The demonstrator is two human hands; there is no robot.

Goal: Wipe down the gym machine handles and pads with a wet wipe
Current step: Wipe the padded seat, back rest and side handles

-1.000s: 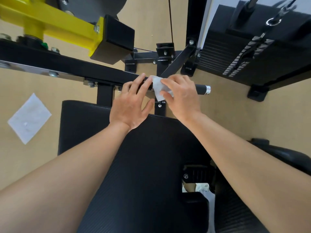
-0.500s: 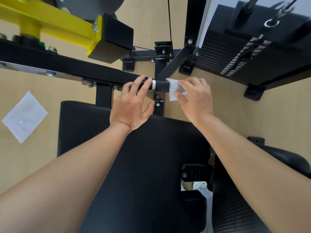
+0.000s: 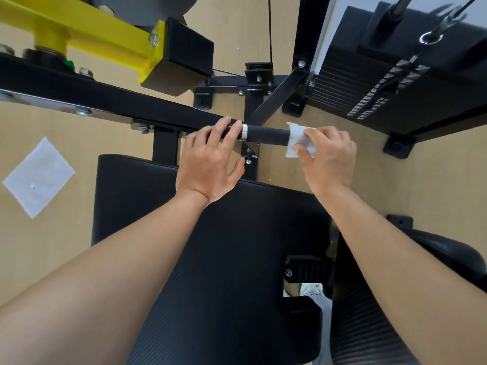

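Note:
A black foam handle [image 3: 266, 133] with a silver ring sticks out to the right from the machine's black bar. My right hand [image 3: 328, 156] pinches a white wet wipe [image 3: 297, 139] wrapped over the handle's right tip, which the wipe and fingers hide. My left hand [image 3: 210, 164] rests on the bar just left of the silver ring, fingers draped over it and thumb apart below. A large black ribbed pad [image 3: 237, 259] lies under both forearms.
A second white wipe [image 3: 38, 176] lies flat on the tan floor at the left. A yellow arm with a black end block [image 3: 181, 56] hangs at the upper left. The black weight stack [image 3: 382, 83] stands at the upper right. Another black pad [image 3: 448, 259] sits at the lower right.
My right hand has slid the wipe rightward along the handle from near the left hand to the tip, baring the black grip. My left hand has stayed on the bar.

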